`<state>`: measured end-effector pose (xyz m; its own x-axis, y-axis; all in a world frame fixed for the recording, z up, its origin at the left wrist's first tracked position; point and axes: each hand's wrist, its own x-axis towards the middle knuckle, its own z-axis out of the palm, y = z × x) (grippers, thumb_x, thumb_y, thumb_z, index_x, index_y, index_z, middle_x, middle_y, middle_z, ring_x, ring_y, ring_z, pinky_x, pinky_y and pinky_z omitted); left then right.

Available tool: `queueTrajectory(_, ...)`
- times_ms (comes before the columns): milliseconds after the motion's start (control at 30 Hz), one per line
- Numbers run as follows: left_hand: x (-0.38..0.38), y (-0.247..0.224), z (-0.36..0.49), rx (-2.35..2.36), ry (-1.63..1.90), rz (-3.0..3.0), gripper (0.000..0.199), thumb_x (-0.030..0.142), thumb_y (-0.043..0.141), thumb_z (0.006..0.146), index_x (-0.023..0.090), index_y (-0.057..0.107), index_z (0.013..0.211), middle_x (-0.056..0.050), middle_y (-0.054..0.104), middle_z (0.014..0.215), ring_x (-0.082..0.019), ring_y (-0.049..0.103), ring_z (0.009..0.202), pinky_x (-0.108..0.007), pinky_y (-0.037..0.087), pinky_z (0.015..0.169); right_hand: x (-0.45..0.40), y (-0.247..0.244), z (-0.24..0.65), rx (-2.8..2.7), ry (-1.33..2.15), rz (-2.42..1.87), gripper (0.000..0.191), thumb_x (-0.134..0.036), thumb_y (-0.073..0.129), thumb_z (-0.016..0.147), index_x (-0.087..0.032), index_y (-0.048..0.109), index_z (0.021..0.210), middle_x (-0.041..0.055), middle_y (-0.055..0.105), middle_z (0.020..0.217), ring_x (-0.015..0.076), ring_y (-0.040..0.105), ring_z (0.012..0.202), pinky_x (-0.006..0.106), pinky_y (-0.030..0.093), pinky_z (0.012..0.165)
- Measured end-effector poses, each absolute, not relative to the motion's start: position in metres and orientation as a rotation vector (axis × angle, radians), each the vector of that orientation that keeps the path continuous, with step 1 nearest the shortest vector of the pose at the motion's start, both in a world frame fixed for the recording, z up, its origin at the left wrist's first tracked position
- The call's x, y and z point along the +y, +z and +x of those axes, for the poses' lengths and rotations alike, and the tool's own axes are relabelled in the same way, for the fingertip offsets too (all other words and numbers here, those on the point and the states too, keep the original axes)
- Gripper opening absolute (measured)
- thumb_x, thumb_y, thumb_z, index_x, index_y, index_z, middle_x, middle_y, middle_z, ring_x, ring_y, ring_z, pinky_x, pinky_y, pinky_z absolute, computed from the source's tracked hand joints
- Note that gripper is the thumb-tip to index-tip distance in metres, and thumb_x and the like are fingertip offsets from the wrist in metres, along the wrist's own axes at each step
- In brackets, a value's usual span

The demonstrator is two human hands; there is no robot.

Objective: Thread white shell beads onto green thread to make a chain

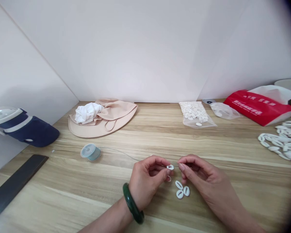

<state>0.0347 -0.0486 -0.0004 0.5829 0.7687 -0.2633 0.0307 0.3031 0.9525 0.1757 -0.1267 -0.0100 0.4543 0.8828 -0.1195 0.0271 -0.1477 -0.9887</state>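
On the wood-grain table [70, 191] lie a red plastic bag [254, 108] with white writing too blurred to read and a spool of grey cord [90, 152]. The left hand [146, 181], wearing a green stone bangle [133, 203], pinches a white cowrie shell [170, 167]. The right hand [201, 173] curls just beside it, above three loose shells [182, 190]; I cannot tell if it holds anything.

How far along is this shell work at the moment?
Looks done: a linked heap of white cowrie shells lies at the right of the wooden table. In hand: the left hand pinches one shell, with the right hand close beside it. Left: three loose shells below the hands, plus more in a plastic bag.
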Motion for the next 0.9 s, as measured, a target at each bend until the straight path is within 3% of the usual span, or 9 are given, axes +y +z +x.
queueTrajectory(300,-0.048,-0.004,0.035,0.798,0.618,1.184,0.022,0.02,0.07,0.071,0.009,0.063,0.089,-0.01,0.071,0.082,-0.016,0.065,0.066,-0.029,0.055,0.066,-0.129,-0.011,0.18,-1.161,0.748,-1.549,0.006,-0.027,0.058,0.082,-0.023,0.063,0.079,-0.0007,0.061,0.076,0.0115,0.06,0.063,0.018,0.05,0.054)
queueTrajectory(500,-0.05,-0.007,0.035,0.779,0.646,1.211,0.029,0.021,0.07,0.072,0.01,0.063,0.098,-0.012,0.069,0.09,-0.019,0.066,0.074,-0.032,0.056,0.068,-0.13,-0.019,0.178,-1.138,0.844,-1.465,0.007,-0.026,0.056,0.085,-0.024,0.062,0.083,0.0002,0.057,0.083,0.0109,0.06,0.064,0.019,0.054,0.054)
queueTrajectory(900,-0.05,-0.006,0.033,0.779,0.632,1.239,0.03,0.022,0.069,0.073,0.011,0.063,0.1,-0.012,0.07,0.092,-0.018,0.066,0.073,-0.032,0.055,0.07,-0.129,-0.018,0.175,-1.158,0.836,-1.461,0.007,-0.025,0.056,0.085,-0.023,0.062,0.082,0.0014,0.059,0.082,0.0125,0.061,0.066,0.021,0.055,0.056)
